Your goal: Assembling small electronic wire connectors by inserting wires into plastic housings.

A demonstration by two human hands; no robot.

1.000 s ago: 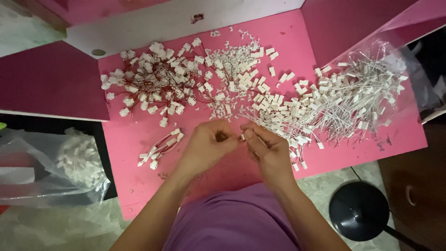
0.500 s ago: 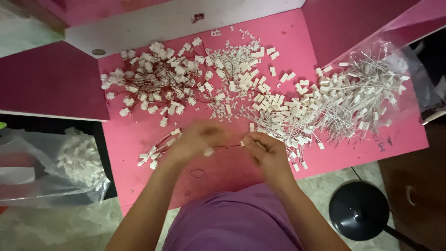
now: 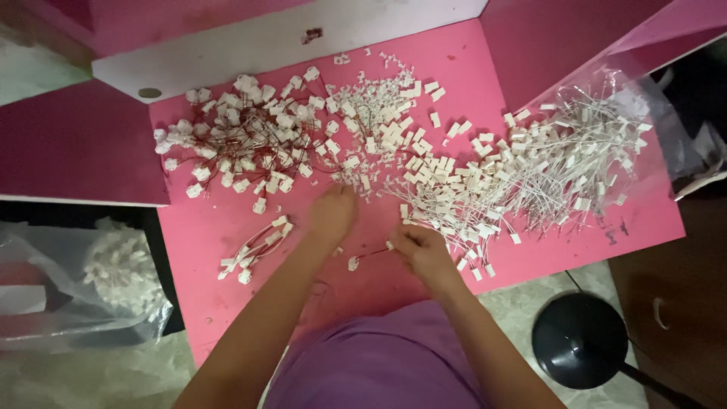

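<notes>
Because the pink counter (image 3: 227, 235) is heaped with white plugs (image 3: 447, 182) within reach, the left hand (image 3: 333, 212) reaches into them, its grip hidden. The right hand (image 3: 420, 250) pinches 1 red wire (image 3: 371, 254) just above the counter.

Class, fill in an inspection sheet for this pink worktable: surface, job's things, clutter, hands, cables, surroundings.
Surface: pink table, strewn with small parts.
Job's things: red-wired connector between the hands; white connector pile ahead.
Clutter: red-wired heap at left; white-wired heap on clear plastic; small finished bundle.
Hands: left hand reaches into the pile; right hand pinches the wire end.
Cables: thin leads only.
Surroundings: clear bag of white parts; black round stool.
</notes>
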